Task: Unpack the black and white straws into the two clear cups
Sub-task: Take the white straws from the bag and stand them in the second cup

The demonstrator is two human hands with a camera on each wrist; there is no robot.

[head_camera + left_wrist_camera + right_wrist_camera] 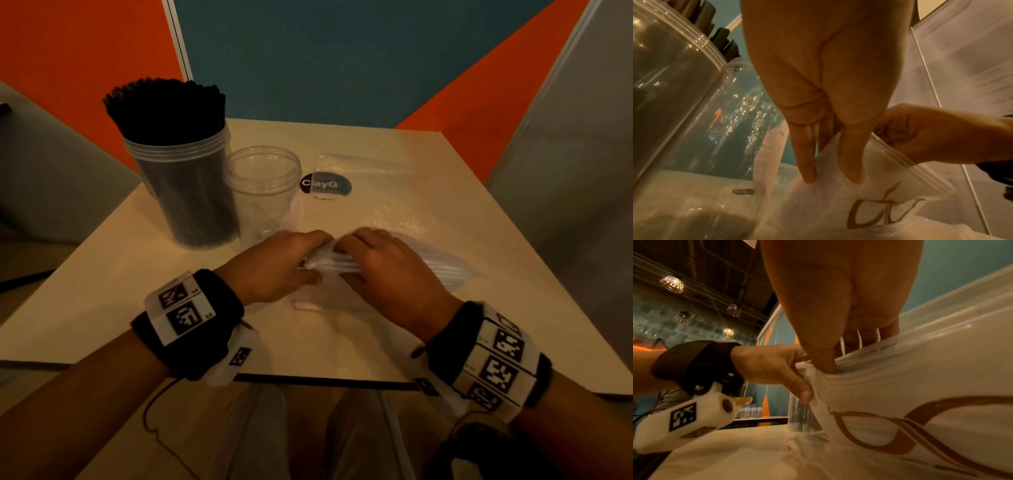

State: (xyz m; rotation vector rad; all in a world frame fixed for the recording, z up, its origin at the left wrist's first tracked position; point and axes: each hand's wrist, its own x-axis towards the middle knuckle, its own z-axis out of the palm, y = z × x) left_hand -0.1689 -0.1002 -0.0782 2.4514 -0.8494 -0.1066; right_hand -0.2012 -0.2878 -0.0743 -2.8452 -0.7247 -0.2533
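Note:
A clear zip bag of white straws (421,260) lies on the table in front of me. Both hands work its mouth at the bag's left end. My left hand (291,263) pinches the bag's left rim between thumb and fingers (807,170). My right hand (373,260) grips the other side of the opening, its thumb (826,360) pushed inside the bag (920,386). A tall clear cup (185,185) packed with black straws stands at the back left. Beside it on the right stands an empty clear cup (263,192).
An empty flat clear bag (370,185) with a dark round "ClayGo" sticker (325,185) lies at the back middle. The beige table (137,308) ends just before my knees. Orange and teal partitions rise behind it.

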